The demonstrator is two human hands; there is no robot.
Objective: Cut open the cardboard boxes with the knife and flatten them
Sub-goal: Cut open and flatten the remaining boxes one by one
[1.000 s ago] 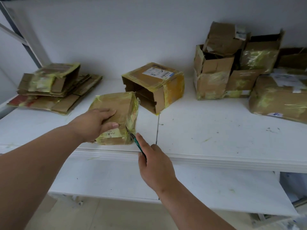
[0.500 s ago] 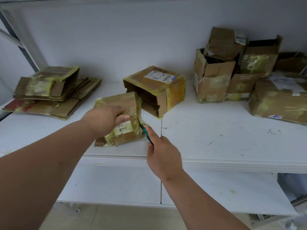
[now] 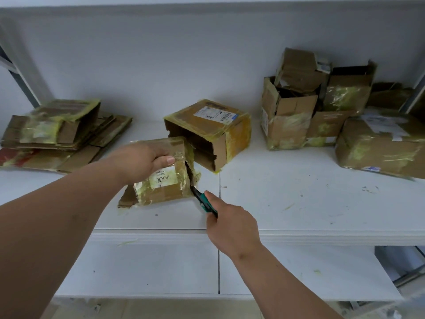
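Note:
A small taped cardboard box point(image 3: 165, 187) with a white label lies tilted on the white shelf point(image 3: 299, 199) near its front edge. My left hand point(image 3: 140, 160) grips its top from above, thumb over the front face. My right hand point(image 3: 230, 224) holds a green-handled knife point(image 3: 202, 201), whose blade tip sits in the dark slit along the box's right edge. That edge gapes open. A loose flap sticks out at the box's lower left.
Just behind stands a larger open box point(image 3: 218, 132) with yellow tape. Flattened cardboard point(image 3: 57, 134) is stacked at the left. Several uncut boxes point(image 3: 322, 104) are piled at the right, with a big one point(image 3: 379, 148) nearest. A lower shelf point(image 3: 161, 268) lies beneath.
The box has been turned so its labelled face shows. The knife has moved along the right edge and the slit has opened wider. My left hand stayed on top.

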